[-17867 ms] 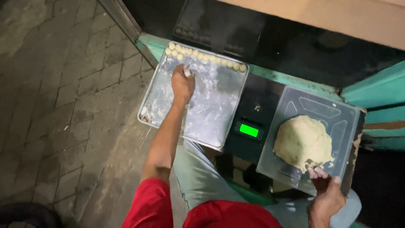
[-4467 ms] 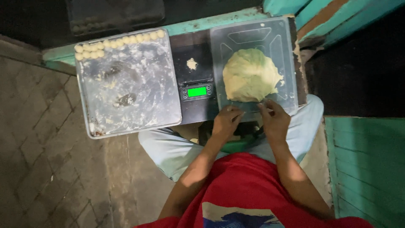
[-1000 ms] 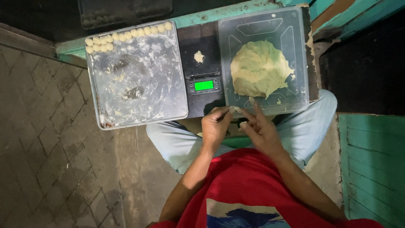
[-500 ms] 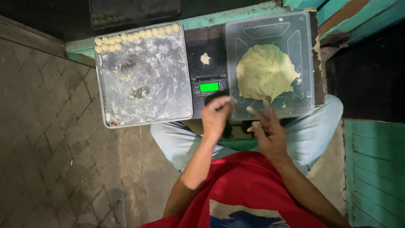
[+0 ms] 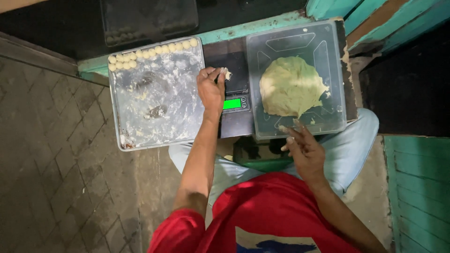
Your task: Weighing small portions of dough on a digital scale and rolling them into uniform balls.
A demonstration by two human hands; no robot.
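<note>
**A pinch of dough at the scale, the big lump waiting to the right**

Upper middle of the frame: the left hand (image 5: 211, 89) reaches over the small black scale (image 5: 233, 89), fingers narrowed around a small dough piece (image 5: 228, 74) at the scale's platform. Whether the piece rests on the platform or is only pinched above it cannot be told. Below the fingers glows the scale's green display (image 5: 231, 103), a small bright rectangle; its reading is too small to make out.

The right hand (image 5: 303, 149) hovers at centre right, fingers loosely spread and holding nothing, just at the near edge of the clear plastic tray (image 5: 328, 37). On that tray lies the large dough lump (image 5: 291, 86), pale yellow-green and ragged at its rim.

To the left sits a floured metal tray (image 5: 154, 117) with a row of dough balls (image 5: 152, 50) along its top edge — the rest of it bare but for smears.

Risks, as a judgement: the dough looks sticky, so the small piece could cling to the fingertips instead of releasing cleanly; a hand resting on the platform would likely skew the weighing. The clear tray overhangs the person's knee at its near edge — a nudge from the right hand might tip it.

No packages, labels or signs show.
</note>
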